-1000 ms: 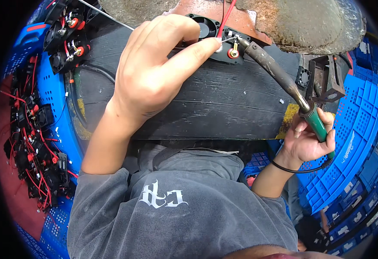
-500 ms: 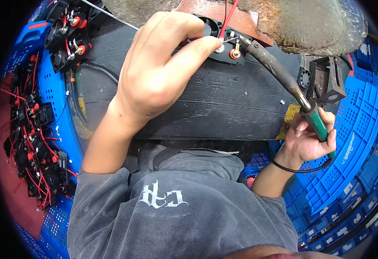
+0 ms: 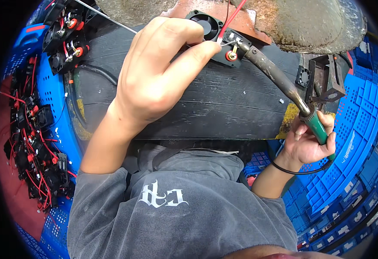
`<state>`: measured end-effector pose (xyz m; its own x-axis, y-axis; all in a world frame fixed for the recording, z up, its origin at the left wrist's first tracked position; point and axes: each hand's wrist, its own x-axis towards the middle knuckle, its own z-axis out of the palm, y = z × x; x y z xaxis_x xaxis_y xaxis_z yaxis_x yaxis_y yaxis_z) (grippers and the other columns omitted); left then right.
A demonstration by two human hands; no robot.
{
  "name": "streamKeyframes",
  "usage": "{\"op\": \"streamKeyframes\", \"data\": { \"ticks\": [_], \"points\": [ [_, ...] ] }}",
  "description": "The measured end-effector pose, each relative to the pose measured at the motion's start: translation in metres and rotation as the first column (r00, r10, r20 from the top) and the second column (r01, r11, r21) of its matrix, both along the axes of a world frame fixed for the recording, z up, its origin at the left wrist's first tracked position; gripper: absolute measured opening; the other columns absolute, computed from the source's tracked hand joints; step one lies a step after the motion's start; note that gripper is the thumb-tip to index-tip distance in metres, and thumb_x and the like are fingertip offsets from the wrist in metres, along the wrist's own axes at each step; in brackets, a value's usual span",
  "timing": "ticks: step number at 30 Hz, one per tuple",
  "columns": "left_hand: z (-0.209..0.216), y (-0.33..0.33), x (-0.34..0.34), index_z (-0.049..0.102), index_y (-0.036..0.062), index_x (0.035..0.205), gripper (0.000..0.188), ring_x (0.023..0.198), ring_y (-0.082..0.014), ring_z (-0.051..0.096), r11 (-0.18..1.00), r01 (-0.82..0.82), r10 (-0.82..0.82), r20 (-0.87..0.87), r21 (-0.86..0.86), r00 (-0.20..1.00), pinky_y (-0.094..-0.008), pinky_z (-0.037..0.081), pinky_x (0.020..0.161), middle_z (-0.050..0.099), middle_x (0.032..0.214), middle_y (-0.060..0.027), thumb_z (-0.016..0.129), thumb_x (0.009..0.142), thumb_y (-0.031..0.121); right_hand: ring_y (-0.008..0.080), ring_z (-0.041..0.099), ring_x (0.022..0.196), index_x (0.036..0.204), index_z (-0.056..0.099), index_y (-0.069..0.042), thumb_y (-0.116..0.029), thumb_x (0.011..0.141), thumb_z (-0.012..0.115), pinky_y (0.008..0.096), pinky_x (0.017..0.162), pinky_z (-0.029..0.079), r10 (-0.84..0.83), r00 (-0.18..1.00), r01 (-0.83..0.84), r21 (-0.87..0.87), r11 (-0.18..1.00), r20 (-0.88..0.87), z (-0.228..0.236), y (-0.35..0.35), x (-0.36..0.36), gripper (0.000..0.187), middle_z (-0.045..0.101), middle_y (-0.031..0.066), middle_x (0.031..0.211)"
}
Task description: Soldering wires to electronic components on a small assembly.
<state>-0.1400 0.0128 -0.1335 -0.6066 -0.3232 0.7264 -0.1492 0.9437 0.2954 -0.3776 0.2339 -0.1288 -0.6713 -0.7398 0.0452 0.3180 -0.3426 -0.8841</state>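
flanking black workbench (image 3: 215, 108), blue crates (image 3: 355, 125)

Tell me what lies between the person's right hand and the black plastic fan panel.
In the head view, the green-handled soldering iron with a dark metal barrel slants from the right hand to the fan panel, over the scuffed black tabletop.

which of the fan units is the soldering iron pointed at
The fan unit at top centre, partly behind the left hand: the soldering iron reaches to it. The units at upper left and the fan by the bracket lie apart.
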Motion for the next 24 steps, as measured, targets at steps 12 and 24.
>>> {"op": "streamKeyframes", "data": {
  "ticks": [12, 24],
  "points": [
    [-0.001, -0.001, 0.0, 0.073, 0.0001, 0.093, 0.032, 0.075, -0.0183, 0.055, 1.0, -0.001, 0.001, 0.005, -0.012, 1.0, -0.0287, 0.045, 0.062, 0.055, 0.086, -0.0063, 0.077, 0.061, -0.002, 0.0188, 0.053, 0.041, 0.098, 0.06, 0.005, -0.044, 0.092, 0.042, 0.0261, 0.04, 0.041, -0.142, 0.99, 0.142, 0.023, 0.99, 0.02, -0.001, -0.012, 0.004, 0.053, 0.068, 0.0248, 0.087],
    [0.003, 0.0, 0.004, 0.073, 0.0013, 0.094, 0.033, 0.074, -0.0163, 0.054, 0.999, -0.014, 0.015, -0.021, 0.043, 1.0, -0.0265, 0.043, 0.058, 0.055, 0.087, -0.0065, 0.074, 0.063, -0.01, 0.0172, 0.056, 0.044, 0.103, 0.061, -0.001, -0.045, 0.093, 0.042, 0.0261, 0.047, 0.045, -0.048, 0.999, 0.048, 0.029, 0.998, -0.011, -0.001, -0.005, 0.003, 0.049, 0.07, 0.023, 0.09]
  ]
}}
